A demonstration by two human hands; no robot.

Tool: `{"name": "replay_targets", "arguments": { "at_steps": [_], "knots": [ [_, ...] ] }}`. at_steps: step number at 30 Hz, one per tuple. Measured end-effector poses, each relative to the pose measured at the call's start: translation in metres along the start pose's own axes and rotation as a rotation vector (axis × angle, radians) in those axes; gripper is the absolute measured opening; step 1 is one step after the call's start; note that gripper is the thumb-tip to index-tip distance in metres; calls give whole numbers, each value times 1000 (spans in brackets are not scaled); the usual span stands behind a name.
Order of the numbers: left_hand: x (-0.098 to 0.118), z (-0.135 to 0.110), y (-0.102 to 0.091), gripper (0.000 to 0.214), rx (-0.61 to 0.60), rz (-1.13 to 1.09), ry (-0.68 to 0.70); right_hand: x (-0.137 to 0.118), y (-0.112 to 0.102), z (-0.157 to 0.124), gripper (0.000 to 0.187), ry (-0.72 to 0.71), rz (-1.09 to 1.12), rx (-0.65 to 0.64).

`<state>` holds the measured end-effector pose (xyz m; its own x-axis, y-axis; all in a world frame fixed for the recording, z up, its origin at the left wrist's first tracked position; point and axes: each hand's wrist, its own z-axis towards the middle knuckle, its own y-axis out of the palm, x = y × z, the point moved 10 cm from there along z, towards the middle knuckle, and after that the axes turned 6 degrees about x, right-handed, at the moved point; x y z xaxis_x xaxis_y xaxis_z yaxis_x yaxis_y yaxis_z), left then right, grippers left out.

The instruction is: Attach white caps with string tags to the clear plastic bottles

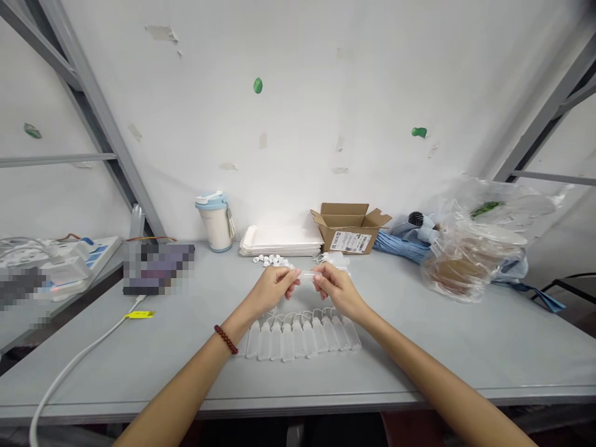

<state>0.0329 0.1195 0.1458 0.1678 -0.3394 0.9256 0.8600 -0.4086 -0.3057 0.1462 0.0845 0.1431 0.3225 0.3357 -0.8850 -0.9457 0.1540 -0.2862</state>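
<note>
My left hand [274, 287] and my right hand [339, 287] meet above the middle of the table, both closed in a pinch. Between their fingertips is a small clear plastic piece [307, 275], held at either end; its exact kind is too small to tell. Below the hands, a row of flat, frosted plastic pouch-like bottles [298, 338] lies side by side, their white cord loops [298, 316] toward the back. Just behind my left hand sits a pile of small white caps [270, 259]. More translucent pieces [336, 258] with cords lie behind my right hand, which partly hides them.
Along the wall stand a white tumbler [216, 222] with a blue lid, a stack of white trays [282, 241] and an open cardboard box [347, 230]. A plastic bag [470, 254] and blue cloth [403, 245] lie right. A white cable [84, 354] crosses the left side.
</note>
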Motion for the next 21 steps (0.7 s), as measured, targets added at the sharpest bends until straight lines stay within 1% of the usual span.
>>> {"name": "replay_targets", "arguments": {
  "at_steps": [5, 8, 12, 17, 19, 21],
  "knots": [
    [9, -2, 0, 33, -9, 124, 79, 11, 4, 4, 27, 82, 228, -16],
    [10, -2, 2, 30, -32, 155, 103, 13, 5, 6, 29, 117, 301, -10],
    [8, -2, -1, 25, -25, 193, 108, 14, 5, 6, 31, 151, 360, -10],
    [19, -3, -3, 19, 38, 274, 200, 18, 8, 4, 35, 223, 408, -3],
    [22, -3, -3, 18, 48, 273, 220, 20, 9, 4, 36, 249, 415, -5],
    [20, 0, -7, 18, 38, 253, 215, 24, 4, 7, 36, 258, 394, 23]
  ]
}}
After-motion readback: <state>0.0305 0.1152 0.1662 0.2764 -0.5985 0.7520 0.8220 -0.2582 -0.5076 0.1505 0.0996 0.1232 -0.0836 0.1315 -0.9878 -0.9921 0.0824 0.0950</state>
